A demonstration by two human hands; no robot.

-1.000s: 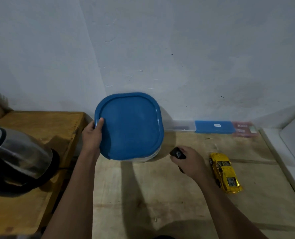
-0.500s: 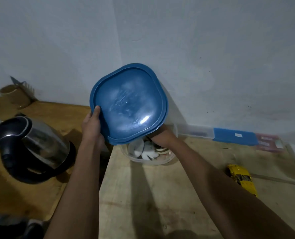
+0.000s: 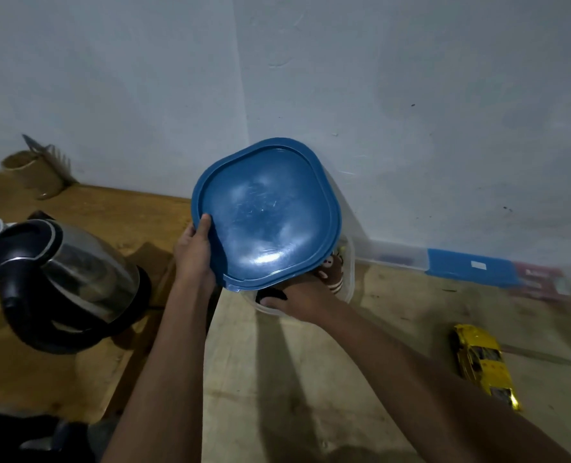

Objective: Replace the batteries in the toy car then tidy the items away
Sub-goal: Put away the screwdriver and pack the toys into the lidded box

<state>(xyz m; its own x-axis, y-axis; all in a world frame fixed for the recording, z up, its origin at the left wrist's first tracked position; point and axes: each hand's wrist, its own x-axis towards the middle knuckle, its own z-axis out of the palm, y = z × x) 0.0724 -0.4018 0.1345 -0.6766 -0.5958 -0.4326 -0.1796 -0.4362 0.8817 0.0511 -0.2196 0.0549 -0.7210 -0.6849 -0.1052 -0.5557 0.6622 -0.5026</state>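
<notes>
lid (image 3: pixel 264 215) tilted above tub (image 3: pixel 350 269) | right hand (image 3: pixel 302 300) in tub, holding small item (image 3: pixel 271 293) | kettle (image 3: pixel 70 282) left of tub | toy car (image 3: pixel 484 362) right of tub, nearer viewer | flat case (image 3: pixel 471 267) right of tub

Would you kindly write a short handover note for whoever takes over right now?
Left hand: grips the blue lid, lifted and tilted above the clear container.
Right hand: reaches under the lid, apparently holding a small black item at the container's rim.
Yellow toy car: on the table, right of the right arm.
Done: container opened. Battery swap: cannot tell.
Left: drop the item in, stow the car, refit the lid.
</notes>
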